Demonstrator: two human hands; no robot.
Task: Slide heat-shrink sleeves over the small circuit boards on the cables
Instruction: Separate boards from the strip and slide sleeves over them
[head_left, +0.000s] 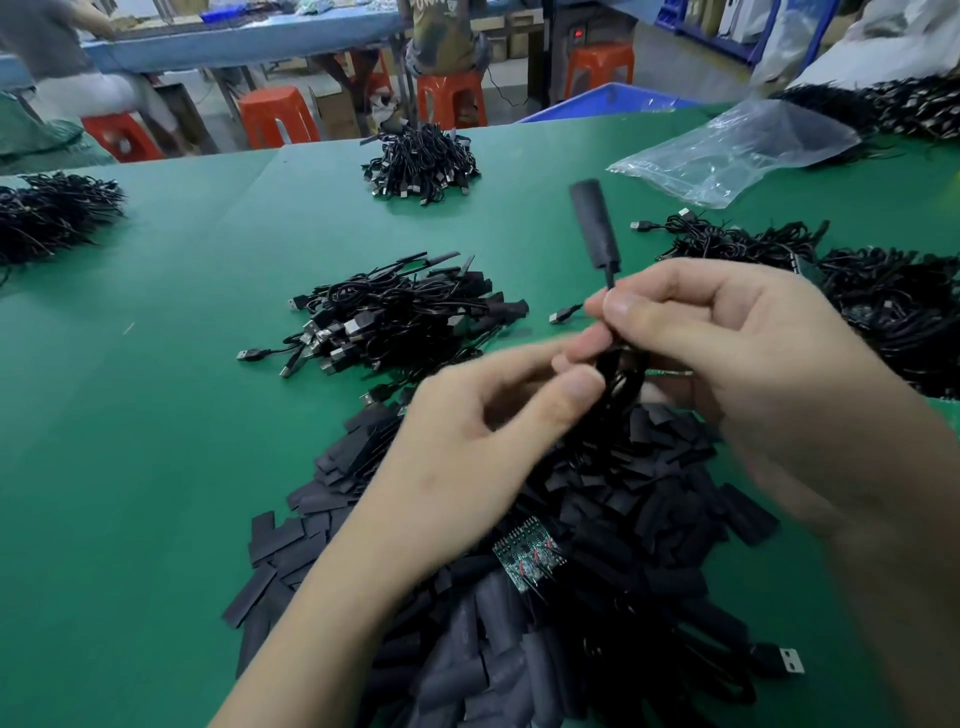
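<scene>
black sleeve (594, 223) sticks up above my right hand (727, 353). thumb and forefinger pinch the cable (609, 278) just under it, so the covered end sits clear of the clutter and i can check the fit. my left hand (483, 431) pinches the same cable's bundled length lower down, thumb on top, probably to hold the slack taut. it's blurred there, so i can't tell how many strands it has. the board is hidden inside the sleeve, and i judge it covered since no green shows at either end.

right under both hands is the heap of loose sleeves (291, 535), flat-cut and within reach for the next pick. a few bare boards (530, 558) with red wires lie on that heap beside my left wrist, likely next in line. the sleeved pile (395, 317) is ahead and to the left on the green table (156, 415), well apart from the raw cable heap (893, 322) on my right, which separates done from undone. a plastic bag (727, 150) lies beyond.
</scene>
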